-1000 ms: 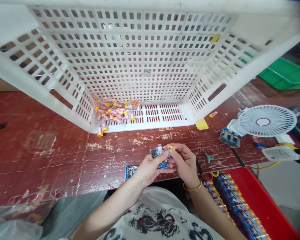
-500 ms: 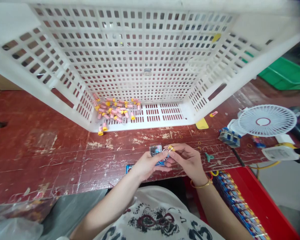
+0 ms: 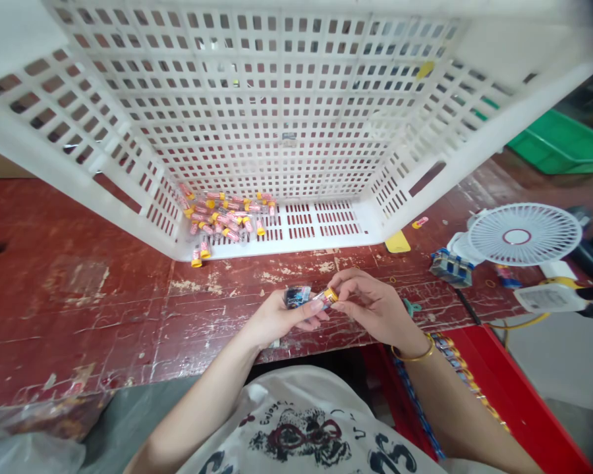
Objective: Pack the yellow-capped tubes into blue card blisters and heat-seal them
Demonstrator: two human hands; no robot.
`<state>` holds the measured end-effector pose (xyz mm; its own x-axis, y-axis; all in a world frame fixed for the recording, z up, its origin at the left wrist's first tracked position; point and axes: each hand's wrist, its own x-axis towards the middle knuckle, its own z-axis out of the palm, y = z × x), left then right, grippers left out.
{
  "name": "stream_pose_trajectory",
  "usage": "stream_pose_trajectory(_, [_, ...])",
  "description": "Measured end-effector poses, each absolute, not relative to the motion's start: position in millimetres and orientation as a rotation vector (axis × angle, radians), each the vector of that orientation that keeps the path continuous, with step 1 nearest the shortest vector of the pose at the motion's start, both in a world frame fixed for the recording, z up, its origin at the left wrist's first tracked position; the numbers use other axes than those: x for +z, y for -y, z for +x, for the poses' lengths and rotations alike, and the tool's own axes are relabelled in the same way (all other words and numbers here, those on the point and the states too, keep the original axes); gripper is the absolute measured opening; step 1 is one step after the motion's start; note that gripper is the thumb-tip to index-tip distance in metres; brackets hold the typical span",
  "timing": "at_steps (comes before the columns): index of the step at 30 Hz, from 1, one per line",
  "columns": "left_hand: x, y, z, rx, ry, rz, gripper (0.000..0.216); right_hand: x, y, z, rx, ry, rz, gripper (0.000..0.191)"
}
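My left hand (image 3: 277,319) is closed around a small dark-and-blue printed card (image 3: 297,297) and a small clear tube with a yellow cap (image 3: 330,295), its thumb pressed on the tube. The tube lies tilted, cap end toward my right hand. Right beside the cap is my right hand (image 3: 373,306), thumb and index finger apart; whether a fingertip touches the cap is hard to see. Many similar pink tubes with yellow caps (image 3: 222,217) are heaped in the left part of a white plastic basket (image 3: 326,247) lying on its side, its mouth toward me.
A white fan (image 3: 524,234), a blue bundle (image 3: 452,266), a white bottle (image 3: 548,297) and a teal clip (image 3: 412,307) lie on the right. One loose pink tube (image 3: 420,222) rests near a yellow card (image 3: 398,241). Below the table edge sits a red tray (image 3: 518,388) with blue packs.
My right hand has drawn slightly right and its fingers have parted at the cap. My left hand has shifted left with card and tube, and the tube shows more clearly.
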<state>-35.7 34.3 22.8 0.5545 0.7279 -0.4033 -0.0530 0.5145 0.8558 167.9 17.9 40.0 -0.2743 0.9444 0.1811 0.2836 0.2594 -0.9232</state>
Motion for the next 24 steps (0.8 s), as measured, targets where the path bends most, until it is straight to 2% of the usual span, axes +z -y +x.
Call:
stream_pose_trajectory(3, [23,-33,-36,0.563,-0.851,0.89,0.032,42,-17,167,1.02,1.745,-1.148,0.01])
stream_pose_trajectory(9, [23,-30,-36,0.493,-0.789,0.794,0.04,27,-18,164,1.502,1.198,-1.041,0.019])
stream_pose_trajectory(12, [20,-29,-36,0.462,-0.743,0.686,0.048,22,-18,164,1.546,0.997,-1.059,0.019])
stream_pose_trajectory(17, [20,-28,-34,0.454,-0.75,0.762,0.044,33,-22,168,1.446,1.375,-1.222,0.022])
stream_pose_trajectory(21, [22,-28,-33,0.412,-0.794,0.796,0.046,47,-26,172,1.169,1.874,-1.185,0.02])
stream_pose_trajectory(24, [24,-28,-34,0.386,-0.8,0.767,0.05,50,-27,173,0.998,2.052,-1.123,0.02])
